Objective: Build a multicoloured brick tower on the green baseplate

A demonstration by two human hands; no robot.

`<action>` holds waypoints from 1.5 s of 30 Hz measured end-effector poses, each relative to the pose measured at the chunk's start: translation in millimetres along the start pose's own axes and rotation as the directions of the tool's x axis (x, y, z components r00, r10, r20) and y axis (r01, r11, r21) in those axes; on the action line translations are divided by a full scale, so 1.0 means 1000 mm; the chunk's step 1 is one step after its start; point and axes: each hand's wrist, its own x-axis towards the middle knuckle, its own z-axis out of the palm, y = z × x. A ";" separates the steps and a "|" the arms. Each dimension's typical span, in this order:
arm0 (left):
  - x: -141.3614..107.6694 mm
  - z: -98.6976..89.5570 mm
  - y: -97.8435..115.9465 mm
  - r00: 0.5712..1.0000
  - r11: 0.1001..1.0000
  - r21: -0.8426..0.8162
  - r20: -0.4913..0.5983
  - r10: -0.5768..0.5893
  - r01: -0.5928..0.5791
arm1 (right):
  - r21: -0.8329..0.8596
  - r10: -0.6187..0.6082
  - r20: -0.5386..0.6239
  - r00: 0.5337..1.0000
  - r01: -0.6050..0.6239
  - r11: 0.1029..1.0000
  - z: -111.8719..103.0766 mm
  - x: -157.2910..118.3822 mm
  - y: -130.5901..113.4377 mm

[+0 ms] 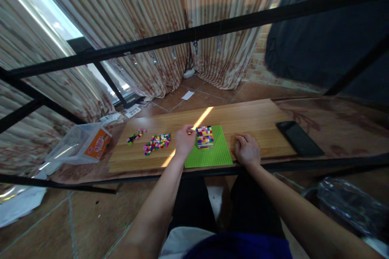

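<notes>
A many-coloured block of small toy bricks [205, 137] stands on a green baseplate [223, 151]. At its left side is my left hand [185, 141], thumb and fingers pinched together at the block's upper left edge. Something small and bright shows at those fingertips, but I cannot make out whether it is a brick or sunlight. My right hand [247, 150] rests on the wooden board [252, 119] to the right of the baseplate, fingers curled in and nothing seen in them. Left of my left hand lies a spread of loose bricks [157, 143], with a smaller group of bricks [136, 136] beyond.
A clear plastic bin [74, 143] with an orange label sits left of the board. A black phone [299, 138] lies at the board's right end. A dark metal rail [170, 40] crosses beyond the board, before curtains [146, 8].
</notes>
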 end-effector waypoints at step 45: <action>0.001 -0.002 0.036 0.996 0.897 0.434 -0.023 -0.086 0.087 | 0.016 0.014 0.024 1.000 -0.015 1.000 -0.002 0.000 -0.002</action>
